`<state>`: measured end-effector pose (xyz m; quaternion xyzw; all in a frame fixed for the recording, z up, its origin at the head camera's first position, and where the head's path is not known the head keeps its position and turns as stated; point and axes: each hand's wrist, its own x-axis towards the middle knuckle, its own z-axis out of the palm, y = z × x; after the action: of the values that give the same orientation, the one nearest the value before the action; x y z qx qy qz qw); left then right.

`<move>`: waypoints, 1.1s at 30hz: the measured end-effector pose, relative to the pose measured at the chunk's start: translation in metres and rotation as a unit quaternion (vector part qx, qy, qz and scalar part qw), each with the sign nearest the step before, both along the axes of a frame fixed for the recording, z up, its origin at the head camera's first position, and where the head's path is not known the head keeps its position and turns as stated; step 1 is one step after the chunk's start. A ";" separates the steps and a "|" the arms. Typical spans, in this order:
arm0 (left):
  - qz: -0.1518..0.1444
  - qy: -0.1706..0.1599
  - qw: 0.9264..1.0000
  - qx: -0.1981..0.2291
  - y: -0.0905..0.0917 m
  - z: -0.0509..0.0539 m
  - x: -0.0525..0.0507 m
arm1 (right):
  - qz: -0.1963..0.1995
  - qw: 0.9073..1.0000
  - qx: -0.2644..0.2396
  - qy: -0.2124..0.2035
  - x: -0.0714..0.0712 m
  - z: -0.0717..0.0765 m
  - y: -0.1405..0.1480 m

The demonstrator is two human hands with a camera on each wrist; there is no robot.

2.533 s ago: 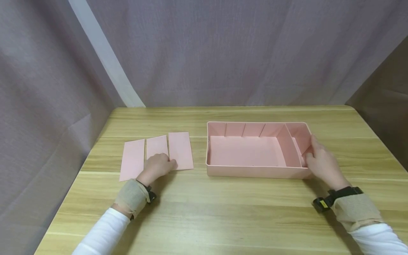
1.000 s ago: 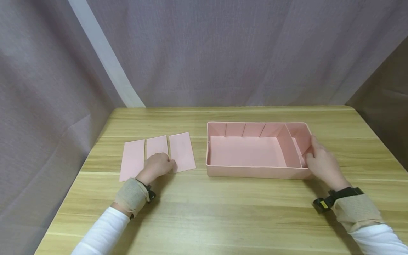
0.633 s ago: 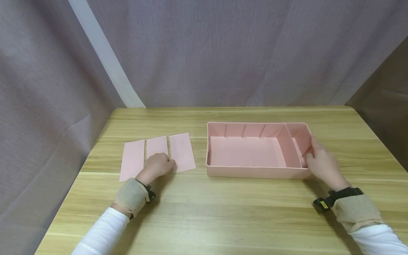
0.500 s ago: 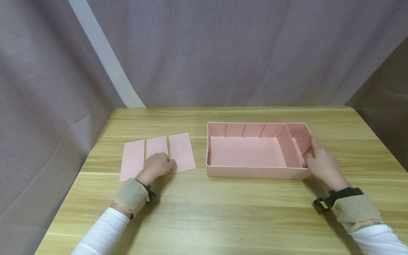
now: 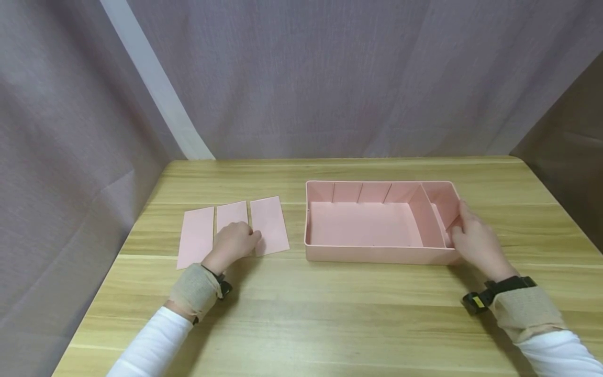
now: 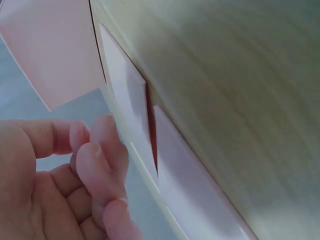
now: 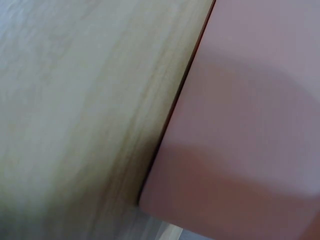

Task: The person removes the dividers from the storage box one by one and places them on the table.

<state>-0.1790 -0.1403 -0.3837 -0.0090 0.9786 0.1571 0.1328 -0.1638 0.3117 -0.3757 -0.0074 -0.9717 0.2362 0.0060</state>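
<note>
Three thin pink panels lie side by side on the wooden table: the left one (image 5: 196,238), the middle one (image 5: 232,213) and the right one (image 5: 269,225). My left hand (image 5: 231,243) is over the near part of the middle panel, covering some of it. In the left wrist view that hand (image 6: 75,185) has curled fingers, thumb and fingertips close together, with nothing visible between them. My right hand (image 5: 479,245) grips the right end of a pink box (image 5: 381,254), thumb inside the wall. The right wrist view shows the box's outer wall (image 7: 240,120), but no fingers.
Inside the box, a divider (image 5: 427,217) stands near the right end, and ribs line the back wall. Behind the table (image 5: 330,319) hangs a grey-purple curtain (image 5: 301,78) with a pale stripe at the left.
The right panel has turned slightly and its near end has shifted right since the earliest frame. My left thumb and fingertips have since risen slightly. My right hand and the box stay put.
</note>
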 end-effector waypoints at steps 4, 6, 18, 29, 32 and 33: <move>0.001 0.013 1.000 0.004 0.002 0.002 0.000 | 0.004 1.000 0.005 0.013 0.001 0.001 0.000; -0.002 0.019 1.000 0.005 0.004 0.003 0.000 | 0.005 1.000 0.004 0.014 0.001 0.002 0.000; -0.025 0.071 0.997 0.026 0.012 0.008 0.002 | 0.003 1.000 -0.003 -0.004 0.001 0.004 -0.001; -0.039 0.112 0.992 0.046 0.026 0.018 0.006 | 0.004 1.000 -0.002 -0.003 0.000 0.003 -0.001; -0.046 0.125 0.990 0.051 0.031 0.020 0.006 | 0.003 1.000 -0.001 -0.002 0.000 0.002 -0.001; -0.049 0.130 0.989 0.052 0.032 0.020 0.006 | 0.003 1.000 -0.001 -0.002 0.000 0.002 0.000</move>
<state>-0.1726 -0.1082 -0.3633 0.0664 0.9772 0.2012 0.0121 -0.1642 0.3112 -0.3738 -0.0047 -0.9715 0.2369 0.0028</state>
